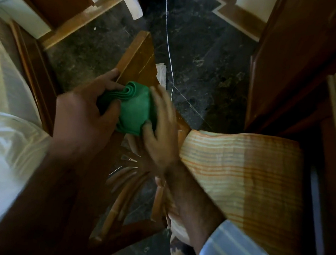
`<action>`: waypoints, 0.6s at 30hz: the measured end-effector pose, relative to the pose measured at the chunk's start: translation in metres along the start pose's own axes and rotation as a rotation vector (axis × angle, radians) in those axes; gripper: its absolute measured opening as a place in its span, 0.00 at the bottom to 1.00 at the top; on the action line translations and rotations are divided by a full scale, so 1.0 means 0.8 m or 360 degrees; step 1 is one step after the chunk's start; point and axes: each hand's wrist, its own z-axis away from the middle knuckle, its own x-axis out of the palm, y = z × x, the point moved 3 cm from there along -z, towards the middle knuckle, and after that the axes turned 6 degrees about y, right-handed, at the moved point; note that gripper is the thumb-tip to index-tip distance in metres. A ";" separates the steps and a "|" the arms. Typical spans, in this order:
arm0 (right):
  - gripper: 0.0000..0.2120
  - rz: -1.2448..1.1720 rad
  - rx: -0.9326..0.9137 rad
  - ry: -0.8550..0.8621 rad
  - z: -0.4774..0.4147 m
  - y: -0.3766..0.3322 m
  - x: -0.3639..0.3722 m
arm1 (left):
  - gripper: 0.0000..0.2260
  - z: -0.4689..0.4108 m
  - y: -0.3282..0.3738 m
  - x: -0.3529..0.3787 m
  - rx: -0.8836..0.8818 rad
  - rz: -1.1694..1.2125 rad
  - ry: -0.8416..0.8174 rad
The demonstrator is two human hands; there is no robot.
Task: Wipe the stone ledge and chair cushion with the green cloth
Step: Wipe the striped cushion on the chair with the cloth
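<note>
Green cloth, bunched, is clamped between left hand and blurred right hand, its underside hidden.

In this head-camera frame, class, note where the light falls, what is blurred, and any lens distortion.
Head view: dim overall, with daylight catching the striped cushion and the white fabric at left; the right hand on the green cloth is motion-blurred, the left hand dark but sharper; the wide lens bows the wooden edges.

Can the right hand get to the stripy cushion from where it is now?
Probably yes. The right hand is on the green cloth, and the striped cushion lies right beside that forearm with nothing between them. It would need to let go or bring the cloth along.
</note>
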 end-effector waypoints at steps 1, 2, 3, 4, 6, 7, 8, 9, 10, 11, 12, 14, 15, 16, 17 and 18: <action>0.36 0.0095 0.0119 -0.0054 -0.008 0.006 -0.008 | 0.14 0.000 0.001 -0.001 0.0016 -0.0018 0.0007; 0.37 0.0152 0.0181 -0.0104 -0.019 0.020 -0.014 | 0.14 0.001 0.001 -0.002 0.0042 -0.0041 0.0008; 0.34 0.0220 0.0214 -0.0179 -0.029 0.025 -0.022 | 0.14 0.000 0.001 -0.003 0.0072 -0.0065 -0.0002; 0.28 0.0283 0.0253 -0.0253 -0.037 0.035 -0.028 | 0.14 0.000 0.002 -0.003 0.0107 -0.0089 -0.0023; 0.12 0.0294 0.0393 -0.0363 -0.041 0.044 -0.043 | 0.14 0.002 0.006 -0.001 0.0176 -0.0136 -0.0085; 0.08 0.0204 0.0497 -0.0385 -0.040 0.041 -0.056 | 0.14 0.004 0.011 0.000 0.0205 -0.0151 -0.0110; 0.07 0.0018 0.0668 -0.0401 -0.036 0.040 -0.067 | 0.15 0.006 0.016 0.001 0.0241 -0.0163 -0.0126; 0.07 -0.0163 0.0838 -0.0405 -0.028 0.038 -0.083 | 0.15 0.011 0.023 0.000 0.0288 -0.0151 -0.0130; 0.08 -0.0339 0.0950 -0.0377 -0.019 0.034 -0.100 | 0.16 0.017 0.030 0.001 0.0317 -0.0120 -0.0133; 0.10 -0.0458 0.1034 -0.0311 -0.008 0.028 -0.119 | 0.16 0.027 0.041 0.002 0.0298 -0.0071 -0.0140; 0.11 -0.0584 0.1101 -0.0213 0.003 0.022 -0.137 | 0.16 0.037 0.048 0.005 0.0236 -0.0024 -0.0144; 0.07 -0.0787 0.1194 -0.0002 0.024 0.004 -0.168 | 0.16 0.059 0.061 0.014 0.0037 0.0021 -0.0096; 0.08 -0.0875 0.1229 0.0082 0.037 -0.004 -0.182 | 0.15 0.071 0.066 0.019 -0.0124 0.0098 -0.0055; 0.11 -0.0975 0.1270 0.0154 0.050 -0.012 -0.197 | 0.14 0.082 0.072 0.024 -0.0321 0.0265 -0.0024; 0.15 -0.1047 0.1299 0.0185 0.065 -0.021 -0.212 | 0.13 0.092 0.075 0.030 -0.0535 0.0489 -0.0016; 0.18 -0.1123 0.1328 0.0198 0.079 -0.027 -0.223 | 0.12 0.102 0.076 0.035 -0.0739 0.0737 -0.0039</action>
